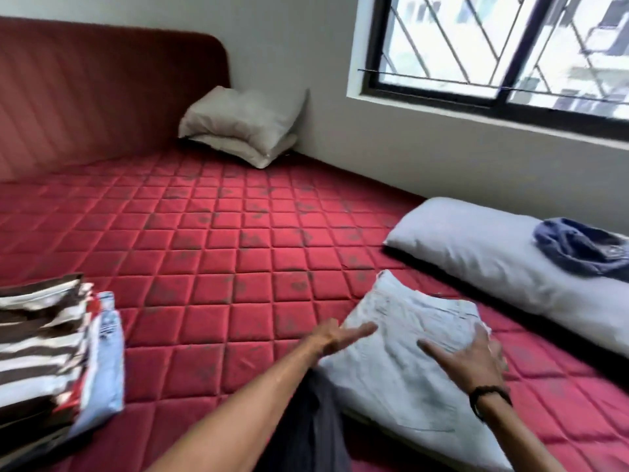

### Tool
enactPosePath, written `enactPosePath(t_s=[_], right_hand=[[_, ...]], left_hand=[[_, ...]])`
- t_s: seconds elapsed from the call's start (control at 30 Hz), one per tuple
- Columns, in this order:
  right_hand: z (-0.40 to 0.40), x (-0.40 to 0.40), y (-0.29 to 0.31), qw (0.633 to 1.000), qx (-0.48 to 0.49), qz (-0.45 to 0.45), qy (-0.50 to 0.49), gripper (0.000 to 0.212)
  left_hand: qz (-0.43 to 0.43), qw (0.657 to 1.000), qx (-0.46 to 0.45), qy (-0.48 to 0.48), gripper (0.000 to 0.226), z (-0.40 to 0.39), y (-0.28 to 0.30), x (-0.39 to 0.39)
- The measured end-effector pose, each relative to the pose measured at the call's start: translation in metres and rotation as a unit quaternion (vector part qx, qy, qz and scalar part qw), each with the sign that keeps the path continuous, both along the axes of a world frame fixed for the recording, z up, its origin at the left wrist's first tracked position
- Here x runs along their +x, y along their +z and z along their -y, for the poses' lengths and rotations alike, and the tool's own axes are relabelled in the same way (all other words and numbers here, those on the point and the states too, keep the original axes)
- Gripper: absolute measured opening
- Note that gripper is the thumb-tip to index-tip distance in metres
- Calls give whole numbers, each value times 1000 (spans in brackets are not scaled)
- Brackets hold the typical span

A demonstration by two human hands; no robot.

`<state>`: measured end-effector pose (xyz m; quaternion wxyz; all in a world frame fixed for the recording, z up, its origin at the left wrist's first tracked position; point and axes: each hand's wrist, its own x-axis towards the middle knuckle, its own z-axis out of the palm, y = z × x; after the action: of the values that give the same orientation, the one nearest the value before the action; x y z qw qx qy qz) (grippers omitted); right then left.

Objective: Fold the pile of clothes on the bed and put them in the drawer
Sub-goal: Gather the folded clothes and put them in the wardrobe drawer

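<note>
A folded pale grey garment [391,362] lies on the red quilted mattress [211,253] at the lower right. My left hand [340,335] touches its left edge with straight fingers. My right hand [473,359] lies flat on its right side, fingers spread, a black band on the wrist. A stack of folded clothes [51,352], brown-and-white striped on top with red and light blue below, sits at the lower left. A crumpled blue garment [582,247] rests on the long pillow at the right. No drawer is in view.
A long white pillow [493,260] lies along the right side. Two stacked white pillows [241,127] lean in the far corner by the red headboard [102,90]. A barred window [493,46] is in the wall at the right.
</note>
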<state>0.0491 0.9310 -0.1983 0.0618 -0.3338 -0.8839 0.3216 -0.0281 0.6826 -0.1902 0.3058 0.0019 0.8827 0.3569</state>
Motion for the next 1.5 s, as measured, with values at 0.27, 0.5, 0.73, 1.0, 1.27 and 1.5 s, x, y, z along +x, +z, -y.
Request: enactPosePath(t_s=[0.27, 0.5, 0.73, 1.0, 1.27, 1.5], right_hand=[[-41, 46, -34, 930, -368, 11, -15, 70], [-34, 26, 32, 868, -488, 31, 90, 47], [115, -19, 82, 820, -477, -8, 317, 49], [346, -26, 99, 746, -440, -36, 499, 54], [337, -54, 77, 813, -417, -96, 395, 41], [303, -104, -16, 953, -220, 54, 203, 59]], left_hand=[[50, 998, -17, 24, 133, -28, -27, -14], [45, 985, 151, 67, 65, 0, 29, -9], [-123, 940, 163, 275, 95, 182, 76, 81], [-253, 839, 222, 427, 60, 365, 92, 208], [-274, 887, 5, 373, 79, 360, 101, 132], [-216, 945, -172, 173, 92, 269, 40, 58]])
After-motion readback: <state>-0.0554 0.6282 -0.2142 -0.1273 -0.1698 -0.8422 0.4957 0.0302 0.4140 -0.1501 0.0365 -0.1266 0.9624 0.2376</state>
